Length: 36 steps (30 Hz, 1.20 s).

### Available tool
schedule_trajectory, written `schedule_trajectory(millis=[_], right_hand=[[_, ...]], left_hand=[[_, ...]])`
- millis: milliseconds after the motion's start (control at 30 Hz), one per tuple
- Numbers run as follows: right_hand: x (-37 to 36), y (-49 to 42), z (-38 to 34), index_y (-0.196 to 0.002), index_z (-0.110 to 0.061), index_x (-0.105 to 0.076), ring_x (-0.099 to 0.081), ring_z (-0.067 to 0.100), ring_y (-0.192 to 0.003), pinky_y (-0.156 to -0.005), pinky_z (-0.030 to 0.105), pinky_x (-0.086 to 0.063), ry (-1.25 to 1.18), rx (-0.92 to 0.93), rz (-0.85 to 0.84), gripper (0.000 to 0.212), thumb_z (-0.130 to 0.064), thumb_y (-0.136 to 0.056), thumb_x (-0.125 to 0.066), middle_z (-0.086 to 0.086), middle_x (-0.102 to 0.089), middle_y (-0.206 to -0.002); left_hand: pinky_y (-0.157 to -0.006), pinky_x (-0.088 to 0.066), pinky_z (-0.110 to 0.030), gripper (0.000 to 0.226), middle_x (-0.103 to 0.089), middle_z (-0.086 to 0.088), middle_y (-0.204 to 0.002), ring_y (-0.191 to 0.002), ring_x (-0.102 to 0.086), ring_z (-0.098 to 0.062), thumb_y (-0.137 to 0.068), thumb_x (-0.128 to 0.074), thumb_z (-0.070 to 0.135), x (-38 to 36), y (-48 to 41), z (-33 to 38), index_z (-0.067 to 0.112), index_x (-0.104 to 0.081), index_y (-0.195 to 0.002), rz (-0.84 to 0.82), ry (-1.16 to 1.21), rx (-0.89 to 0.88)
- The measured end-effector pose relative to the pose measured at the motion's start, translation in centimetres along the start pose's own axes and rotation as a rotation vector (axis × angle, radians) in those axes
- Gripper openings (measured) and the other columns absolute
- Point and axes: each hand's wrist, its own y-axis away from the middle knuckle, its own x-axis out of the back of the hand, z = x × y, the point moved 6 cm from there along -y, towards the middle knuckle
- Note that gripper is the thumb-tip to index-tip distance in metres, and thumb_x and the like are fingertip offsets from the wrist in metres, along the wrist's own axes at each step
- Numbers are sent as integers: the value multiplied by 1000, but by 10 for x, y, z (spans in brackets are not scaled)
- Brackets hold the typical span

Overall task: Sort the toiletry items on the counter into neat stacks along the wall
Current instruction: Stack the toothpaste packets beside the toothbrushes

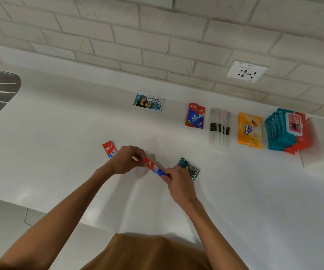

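Left hand (127, 159) and right hand (178, 181) pinching one red-blue toothpaste sachet (155, 168), one end each, just above white counter (59, 133). Second toothpaste sachet (109, 148) flat by left hand. Dark teal sachet (190, 168) beside right hand. Along wall: Cream Silk sachet (148, 103), toothpaste stack (194, 117), clear wrapped sticks (219, 130), orange wipes pack (250, 130), teal wipes stack (286, 131).

Four toothpaste sachets (194, 117); two shampoo sachets (148, 103); one orange wipes pack (250, 130); teal packs (285, 131) uncountable.
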Motion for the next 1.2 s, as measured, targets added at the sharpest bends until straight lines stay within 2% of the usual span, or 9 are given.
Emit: schedule_trajectory(millis=[67, 200, 433, 633, 800, 900, 967, 1067, 1200], right_hand=[[9, -1, 6, -98, -21, -78, -64, 15, -73, -67, 41, -55, -142, -31, 11, 8, -24, -99, -71, -3, -71, -81], [33, -3, 9, -108, -22, -72, -73, 0, -81, -75, 26, -58, -384, -132, 77, 12, -21, -97, -75, -11, -79, -92], [74, -21, 20, -98, -23, -69, -71, -11, -83, -60, 11, -51, -533, -231, 265, 16, -32, -92, -80, -19, -75, -88], [99, -38, 40, -97, -27, -74, -76, 5, -78, -71, 27, -60, -661, -291, 413, 9, -33, -93, -79, -13, -79, -88], [114, -63, 67, -96, -25, -76, -77, 9, -73, -74, 33, -63, -749, -351, 483, 6, -23, -92, -81, -8, -80, -84], [125, -84, 88, -102, -21, -75, -78, 10, -80, -71, 28, -63, -762, -412, 571, 13, -17, -91, -82, -1, -81, -95], [134, -99, 99, -105, -16, -73, -78, 14, -85, -72, 31, -65, -696, -435, 620, 16, -16, -91, -81, 3, -80, -100], [143, -123, 110, -106, -12, -71, -77, 18, -92, -78, 39, -66, -577, -447, 641, 15, -12, -93, -78, 5, -78, -104], [143, -152, 113, -114, -9, -70, -75, 21, -102, -76, 24, -59, -423, -435, 568, 18, -7, -96, -73, 5, -77, -114]], left_hand=[[-85, -61, -31, 18, -77, 4, -99, -93, -73, -17, -90, -76, 28, 5, -4, 11, 15, -76, -102, -10, 241, 7], [-84, -63, -39, 21, -77, -11, -101, -99, -74, -27, -96, -69, 21, 3, -23, 29, 3, -70, -108, 53, 636, 119], [-70, -61, -25, 13, -76, -18, -93, -87, -74, -18, -94, -72, 15, -11, -60, 64, 3, -70, -100, 268, 863, 182], [-79, -64, -39, 22, -76, -17, -91, -85, -75, -22, -91, -77, 20, -40, -88, 77, 2, -72, -102, 208, 824, 181], [-75, -65, -36, 15, -77, -9, -85, -82, -76, -26, -92, -76, 19, -46, -120, 88, 6, -73, -99, 223, 697, 192], [-74, -63, -29, 9, -77, 1, -81, -74, -75, -16, -92, -76, 18, -37, -142, 92, 12, -74, -98, 307, 502, 136], [-75, -60, -25, 15, -77, 4, -89, -78, -73, -11, -90, -78, 20, -30, -158, 92, 13, -72, -103, 362, 362, 124], [-77, -60, -30, 26, -72, -1, -103, -89, -70, -15, -89, -79, 22, -30, -182, 87, 10, -65, -109, 354, 232, 125], [-81, -58, -34, 40, -64, -6, -119, -103, -65, -20, -90, -78, 23, -35, -205, 85, 12, -58, -122, 310, 80, 120]])
